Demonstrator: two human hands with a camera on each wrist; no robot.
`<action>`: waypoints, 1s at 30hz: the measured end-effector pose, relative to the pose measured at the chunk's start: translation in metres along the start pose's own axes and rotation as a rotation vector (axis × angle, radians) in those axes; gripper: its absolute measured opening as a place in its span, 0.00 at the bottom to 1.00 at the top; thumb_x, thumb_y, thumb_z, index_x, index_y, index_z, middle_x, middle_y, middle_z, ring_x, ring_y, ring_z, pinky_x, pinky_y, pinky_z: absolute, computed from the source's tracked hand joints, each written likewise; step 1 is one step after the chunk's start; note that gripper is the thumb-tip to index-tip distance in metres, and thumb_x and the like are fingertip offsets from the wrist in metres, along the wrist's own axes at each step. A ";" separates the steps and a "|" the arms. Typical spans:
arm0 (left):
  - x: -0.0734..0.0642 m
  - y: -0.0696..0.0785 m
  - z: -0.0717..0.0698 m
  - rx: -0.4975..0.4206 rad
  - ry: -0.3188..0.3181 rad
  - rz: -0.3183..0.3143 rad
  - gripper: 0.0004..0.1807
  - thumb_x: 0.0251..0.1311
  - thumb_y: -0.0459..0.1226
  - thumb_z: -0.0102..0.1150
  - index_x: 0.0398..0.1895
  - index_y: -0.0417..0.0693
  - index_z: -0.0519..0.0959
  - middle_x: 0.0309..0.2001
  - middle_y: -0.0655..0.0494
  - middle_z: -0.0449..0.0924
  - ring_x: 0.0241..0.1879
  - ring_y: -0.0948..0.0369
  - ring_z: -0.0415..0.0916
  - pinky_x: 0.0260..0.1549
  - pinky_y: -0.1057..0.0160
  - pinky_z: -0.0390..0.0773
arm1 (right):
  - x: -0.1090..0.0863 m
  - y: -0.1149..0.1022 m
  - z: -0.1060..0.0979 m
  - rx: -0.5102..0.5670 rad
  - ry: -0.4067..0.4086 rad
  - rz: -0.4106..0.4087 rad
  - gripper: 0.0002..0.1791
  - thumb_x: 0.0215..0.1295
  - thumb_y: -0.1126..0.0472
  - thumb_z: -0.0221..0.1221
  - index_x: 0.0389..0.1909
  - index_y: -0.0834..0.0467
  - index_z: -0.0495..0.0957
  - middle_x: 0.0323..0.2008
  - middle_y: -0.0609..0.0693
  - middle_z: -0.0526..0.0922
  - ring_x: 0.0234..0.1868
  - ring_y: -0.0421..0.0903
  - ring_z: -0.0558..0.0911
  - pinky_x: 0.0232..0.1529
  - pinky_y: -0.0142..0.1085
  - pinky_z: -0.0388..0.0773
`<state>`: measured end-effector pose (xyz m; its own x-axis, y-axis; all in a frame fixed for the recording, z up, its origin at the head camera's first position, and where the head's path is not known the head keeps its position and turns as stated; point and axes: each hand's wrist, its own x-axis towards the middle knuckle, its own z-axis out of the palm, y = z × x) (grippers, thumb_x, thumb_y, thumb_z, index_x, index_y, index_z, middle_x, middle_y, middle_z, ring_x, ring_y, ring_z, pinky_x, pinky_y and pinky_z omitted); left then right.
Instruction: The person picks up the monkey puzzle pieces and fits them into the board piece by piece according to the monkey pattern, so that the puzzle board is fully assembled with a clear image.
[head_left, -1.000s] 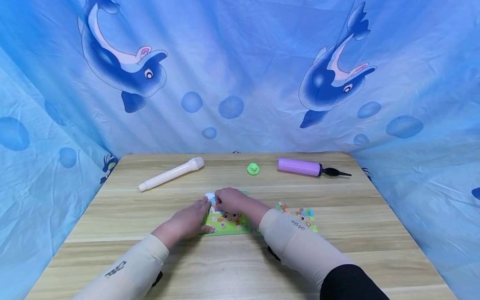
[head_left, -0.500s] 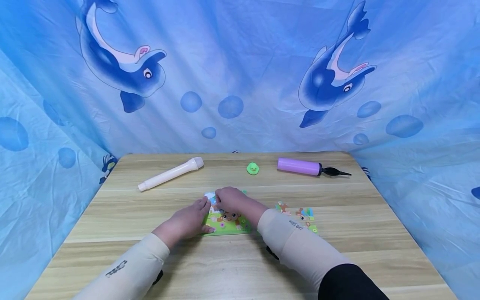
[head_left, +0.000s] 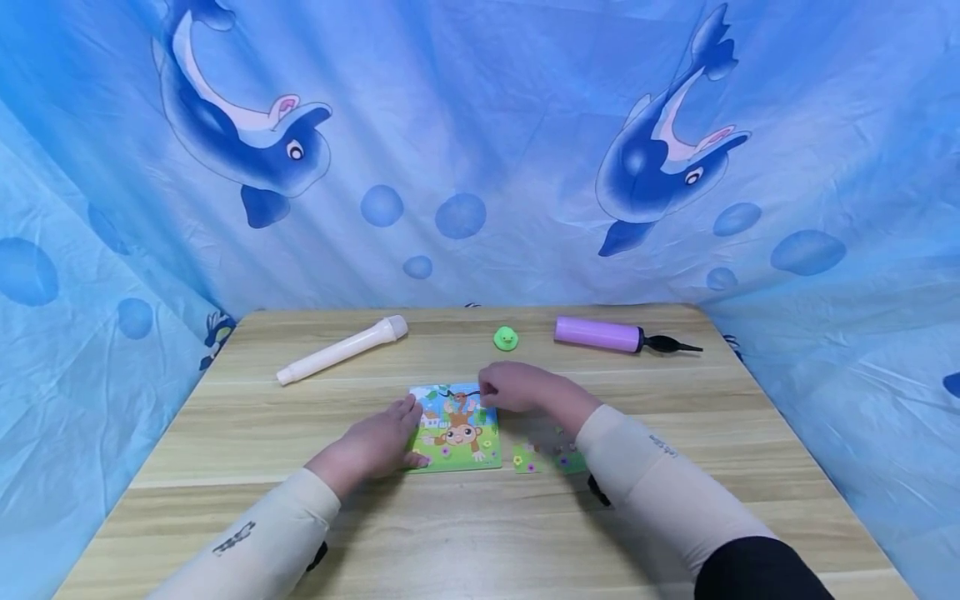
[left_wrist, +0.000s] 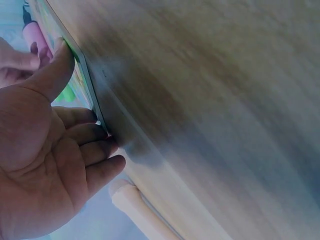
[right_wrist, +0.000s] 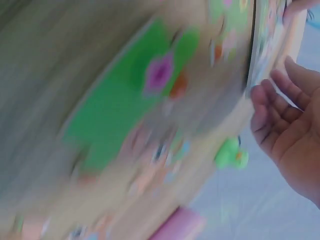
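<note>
Has just shifted the right hand from over the upper middle of the monkey puzzle out to its two o'clock corner. Has thereby bared the monkey and the sky above, largely hidden a moment ago. Suggests, in judgement, a turn of effort from the inner picture to the outer corner, the bared part looking mostly joined up.

Keeps the left hand at nine o'clock, unmoved: thumb on the face near the seven o'clock corner, apart from the other fingers, those lying close together along the side. Probably braces against sliding. Bends the right fingers at the corner; cannot tell, with blur in the right wrist view, whether clamped on a piece or merely touching.

Has swung the right sleeve outward too, uncovering a flowered piece just beside the puzzle at four o'clock and masking most loose pieces farther out. Leaves a green piece there as well, flat on the table.

Has left in place the white tube at ten o'clock, green duck at one, purple pump at two.
</note>
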<state>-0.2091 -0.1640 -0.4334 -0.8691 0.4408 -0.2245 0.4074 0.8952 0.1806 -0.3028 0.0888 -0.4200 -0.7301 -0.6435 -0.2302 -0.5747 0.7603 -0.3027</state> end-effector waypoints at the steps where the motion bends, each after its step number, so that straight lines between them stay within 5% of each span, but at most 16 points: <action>1: 0.000 0.000 0.000 -0.001 0.001 -0.001 0.49 0.59 0.56 0.63 0.72 0.31 0.58 0.75 0.33 0.51 0.74 0.40 0.52 0.69 0.44 0.62 | -0.005 0.005 -0.002 -0.005 -0.007 0.021 0.07 0.68 0.50 0.60 0.37 0.49 0.77 0.35 0.42 0.78 0.37 0.40 0.76 0.44 0.35 0.76; 8: 0.001 0.000 0.000 -0.005 0.004 -0.001 0.50 0.59 0.56 0.63 0.73 0.31 0.57 0.75 0.33 0.51 0.74 0.40 0.52 0.69 0.44 0.61 | -0.039 0.038 -0.011 -0.016 -0.053 0.150 0.19 0.59 0.50 0.68 0.48 0.53 0.78 0.43 0.45 0.80 0.47 0.44 0.79 0.54 0.41 0.77; 16: 0.000 0.000 -0.001 -0.015 -0.001 -0.005 0.50 0.59 0.55 0.64 0.72 0.30 0.57 0.75 0.33 0.51 0.74 0.40 0.52 0.69 0.43 0.62 | -0.067 0.061 -0.005 0.007 -0.163 0.217 0.23 0.56 0.52 0.72 0.51 0.49 0.76 0.45 0.48 0.72 0.39 0.46 0.75 0.37 0.40 0.77; 25: -0.001 0.001 -0.004 -0.028 -0.005 -0.019 0.49 0.59 0.55 0.64 0.73 0.31 0.57 0.75 0.33 0.50 0.74 0.40 0.51 0.69 0.43 0.61 | -0.064 0.058 0.004 -0.077 -0.049 0.153 0.17 0.58 0.55 0.70 0.47 0.50 0.79 0.43 0.46 0.76 0.40 0.42 0.75 0.45 0.39 0.77; 30: -0.001 0.001 -0.002 -0.020 0.001 -0.003 0.49 0.59 0.55 0.63 0.72 0.31 0.58 0.75 0.32 0.51 0.74 0.40 0.52 0.68 0.43 0.62 | -0.057 0.054 0.006 -0.033 -0.037 0.158 0.17 0.56 0.56 0.71 0.46 0.51 0.79 0.40 0.46 0.75 0.39 0.42 0.74 0.44 0.38 0.76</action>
<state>-0.2082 -0.1635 -0.4307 -0.8703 0.4384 -0.2244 0.3993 0.8948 0.1995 -0.2901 0.1659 -0.4284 -0.7986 -0.5181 -0.3064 -0.4663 0.8544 -0.2293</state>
